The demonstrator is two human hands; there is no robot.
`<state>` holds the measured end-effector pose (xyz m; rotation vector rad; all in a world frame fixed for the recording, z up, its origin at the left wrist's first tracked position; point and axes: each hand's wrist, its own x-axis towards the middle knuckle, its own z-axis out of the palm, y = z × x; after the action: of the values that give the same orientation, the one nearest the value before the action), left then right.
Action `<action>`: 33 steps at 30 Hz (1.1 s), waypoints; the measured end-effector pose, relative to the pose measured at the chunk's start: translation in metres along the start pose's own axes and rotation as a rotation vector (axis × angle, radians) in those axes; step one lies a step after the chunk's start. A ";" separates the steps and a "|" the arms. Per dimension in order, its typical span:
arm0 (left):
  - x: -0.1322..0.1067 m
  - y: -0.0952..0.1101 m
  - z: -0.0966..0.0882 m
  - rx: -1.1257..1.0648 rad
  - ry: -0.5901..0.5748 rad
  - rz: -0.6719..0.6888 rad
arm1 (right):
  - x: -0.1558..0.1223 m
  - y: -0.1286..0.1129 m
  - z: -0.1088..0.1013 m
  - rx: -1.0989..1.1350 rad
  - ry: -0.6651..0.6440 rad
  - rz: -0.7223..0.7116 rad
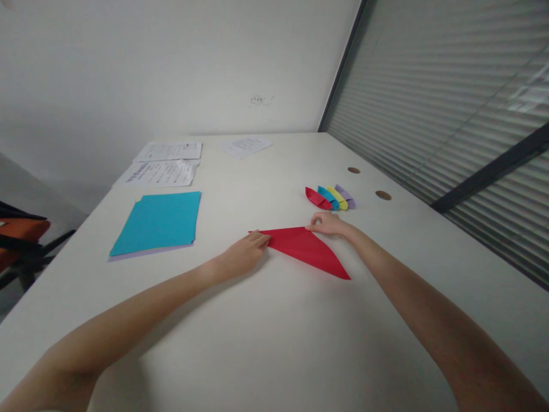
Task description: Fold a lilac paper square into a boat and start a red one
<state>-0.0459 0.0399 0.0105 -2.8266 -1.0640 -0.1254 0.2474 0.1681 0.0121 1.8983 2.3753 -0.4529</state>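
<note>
A red sheet of paper (306,249), folded into a triangle, lies flat on the white table (266,332) in front of me. My left hand (244,254) rests with its fingers pressed together on the triangle's left corner. My right hand (328,223) pinches the far right corner of the same red paper. Just beyond that hand, a short row of folded paper pieces (330,197) in red, blue, yellow and purple lies side by side.
A stack of coloured paper with a blue sheet on top (158,223) lies to the left. Printed white sheets (165,166) sit at the back of the table. Two round cable holes (383,195) lie near the window blinds. An orange chair (21,232) stands at the left.
</note>
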 end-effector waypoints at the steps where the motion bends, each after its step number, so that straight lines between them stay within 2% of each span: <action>1: 0.002 0.001 0.002 -0.015 -0.018 0.010 | 0.000 0.000 0.000 0.000 -0.003 0.001; 4: 0.004 0.005 0.004 -0.042 -0.045 0.009 | -0.001 -0.001 -0.001 -0.006 -0.013 -0.001; 14: 0.002 0.023 -0.004 -0.077 0.024 0.082 | -0.005 -0.004 -0.005 -0.023 -0.023 -0.015; 20: 0.007 0.028 -0.008 -0.132 0.012 0.045 | -0.008 -0.006 -0.006 -0.017 -0.011 0.001; 23: 0.014 0.030 -0.007 -0.192 0.027 0.117 | -0.009 -0.007 -0.007 -0.012 -0.013 0.000; 26: 0.020 0.033 -0.006 -0.225 -0.022 0.157 | -0.009 -0.006 -0.007 -0.002 -0.008 -0.009; 33: 0.024 0.049 -0.007 -0.218 -0.026 0.122 | -0.009 -0.004 -0.003 0.011 0.015 -0.002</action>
<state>0.0043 0.0177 0.0166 -3.0866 -0.9312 -0.2057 0.2463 0.1602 0.0178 1.9107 2.3899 -0.4542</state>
